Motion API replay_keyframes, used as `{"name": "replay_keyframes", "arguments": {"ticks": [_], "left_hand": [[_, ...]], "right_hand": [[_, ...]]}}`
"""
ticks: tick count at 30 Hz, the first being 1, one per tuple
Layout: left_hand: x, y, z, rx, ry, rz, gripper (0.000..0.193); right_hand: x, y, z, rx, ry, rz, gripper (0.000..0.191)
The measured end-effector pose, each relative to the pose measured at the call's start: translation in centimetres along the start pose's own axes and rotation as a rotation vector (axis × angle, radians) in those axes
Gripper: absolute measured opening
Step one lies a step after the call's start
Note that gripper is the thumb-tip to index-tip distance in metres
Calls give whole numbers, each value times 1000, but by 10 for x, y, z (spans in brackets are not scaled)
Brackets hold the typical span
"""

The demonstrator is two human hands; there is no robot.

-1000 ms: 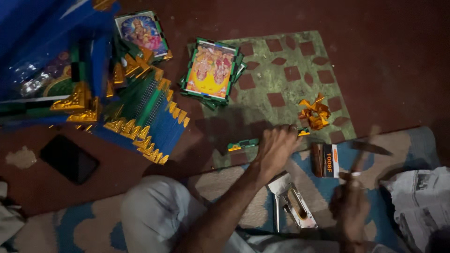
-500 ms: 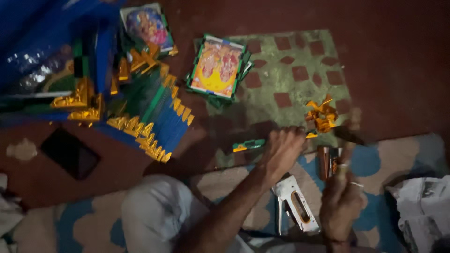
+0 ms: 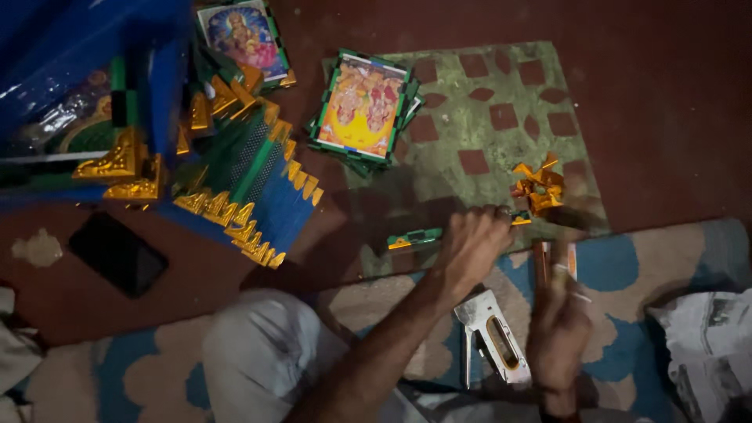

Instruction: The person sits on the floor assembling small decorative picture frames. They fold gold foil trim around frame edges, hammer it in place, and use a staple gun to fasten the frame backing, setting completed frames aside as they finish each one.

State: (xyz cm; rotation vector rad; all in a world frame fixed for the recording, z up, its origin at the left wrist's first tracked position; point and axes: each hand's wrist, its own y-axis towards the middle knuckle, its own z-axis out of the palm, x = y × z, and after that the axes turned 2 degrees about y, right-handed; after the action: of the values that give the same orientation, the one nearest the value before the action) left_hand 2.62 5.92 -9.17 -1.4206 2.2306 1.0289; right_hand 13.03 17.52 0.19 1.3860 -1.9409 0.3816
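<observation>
Head view: left hand [image 3: 472, 243] clamps a green strip [image 3: 415, 238]; blurred right hand [image 3: 558, 333], grip unclear.

A green mat [image 3: 470, 133] with dark-red cutouts, green-and-black checked frame [image 3: 363, 106] around a yellow picture, gold corner pieces [image 3: 539, 186], blue-and-beige rug [image 3: 650, 258].

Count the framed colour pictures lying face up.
2. One framed picture lies at the top, beside the blue pile; the other tops a small stack on the green patterned mat. More may lie hidden in that stack and pile.
</observation>
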Motion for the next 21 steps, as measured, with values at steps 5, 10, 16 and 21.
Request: {"name": "replay_keyframes", "arguments": {"ticks": [5,10,16,21], "left_hand": [[-2,2,-6,-87,16,31,36],[2,4,-4,374,9,-126,29],[-3,-2,-5,-175,119,88,35],[-4,31,-16,-1,-34,21,28]], "right_hand": [[-8,8,2,102,-8,118,38],[-29,5,5,93,-42,13,35],[-84,-3,-3,-10,246,244,40],[-161,-4,-24,-122,193,605,53]]}}
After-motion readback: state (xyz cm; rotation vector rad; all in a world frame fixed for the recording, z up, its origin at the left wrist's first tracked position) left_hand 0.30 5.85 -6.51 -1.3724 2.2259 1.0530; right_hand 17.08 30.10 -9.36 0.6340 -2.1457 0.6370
